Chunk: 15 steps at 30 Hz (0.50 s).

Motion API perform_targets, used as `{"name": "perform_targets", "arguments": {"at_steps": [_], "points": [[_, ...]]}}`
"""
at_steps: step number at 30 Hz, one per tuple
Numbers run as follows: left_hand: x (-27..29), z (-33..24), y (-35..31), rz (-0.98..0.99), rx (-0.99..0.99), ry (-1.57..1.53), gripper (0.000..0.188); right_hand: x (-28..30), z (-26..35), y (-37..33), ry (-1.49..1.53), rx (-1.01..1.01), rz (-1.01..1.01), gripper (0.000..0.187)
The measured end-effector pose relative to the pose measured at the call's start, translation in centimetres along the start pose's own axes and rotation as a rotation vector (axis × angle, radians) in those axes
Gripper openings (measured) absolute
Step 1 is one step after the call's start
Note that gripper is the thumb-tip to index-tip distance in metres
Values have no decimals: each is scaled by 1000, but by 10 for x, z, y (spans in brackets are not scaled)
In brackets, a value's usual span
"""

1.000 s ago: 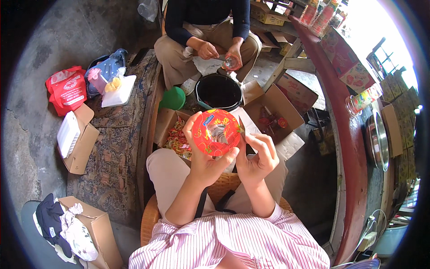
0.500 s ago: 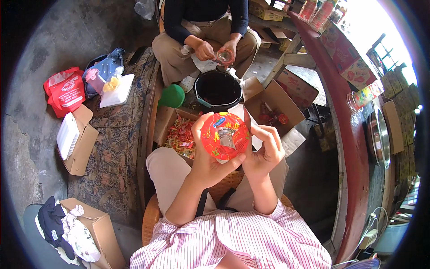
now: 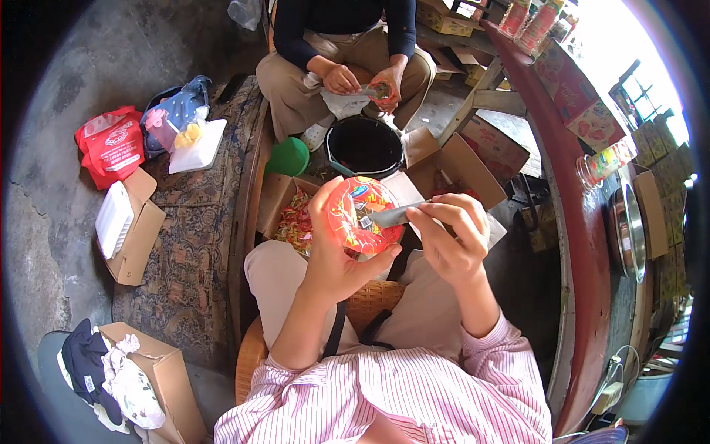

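Observation:
My left hand [image 3: 329,248] is wrapped around the side of a round container [image 3: 347,211] with a red and orange printed covering, held up above my lap. Between the thumb and fingers of my right hand [image 3: 455,240] is a flat grey blade [image 3: 393,216], perhaps a knife; its handle end is hidden. The blade's tip lies against the printed covering, where a bare or torn patch shows. Below the container, a cardboard box [image 3: 268,209] holds red and yellow printed scraps [image 3: 296,222].
Opposite me a seated person's hands [image 3: 388,83] hold a clear jar and a flat blade over a black bucket [image 3: 342,166]. A green bowl [image 3: 288,157] and an open carton [image 3: 473,174] stand near it. A red-edged shelf [image 3: 566,200] runs along my right.
My right hand has moved right and turned, bringing the blade from upright beside the container to lying across its face. The container has tilted. The other person's blade has also shifted.

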<state>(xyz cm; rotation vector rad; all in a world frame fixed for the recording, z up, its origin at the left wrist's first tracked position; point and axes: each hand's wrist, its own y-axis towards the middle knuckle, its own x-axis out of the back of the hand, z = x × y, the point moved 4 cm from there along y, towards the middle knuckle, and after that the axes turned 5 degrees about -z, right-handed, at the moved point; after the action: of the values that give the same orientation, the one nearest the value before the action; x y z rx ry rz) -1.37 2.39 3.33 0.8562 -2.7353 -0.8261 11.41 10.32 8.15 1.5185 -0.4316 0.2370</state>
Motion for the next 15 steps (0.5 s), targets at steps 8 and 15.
{"name": "perform_targets", "arguments": {"at_steps": [8, 15], "points": [[5, 2, -3, -46, -58, 242, 83, -5, -1, 11, -28, 171, 153, 30], [4, -3, 2, -49, -60, 195, 80, -4, -2, 11, 10, 163, 112, 29]]}}
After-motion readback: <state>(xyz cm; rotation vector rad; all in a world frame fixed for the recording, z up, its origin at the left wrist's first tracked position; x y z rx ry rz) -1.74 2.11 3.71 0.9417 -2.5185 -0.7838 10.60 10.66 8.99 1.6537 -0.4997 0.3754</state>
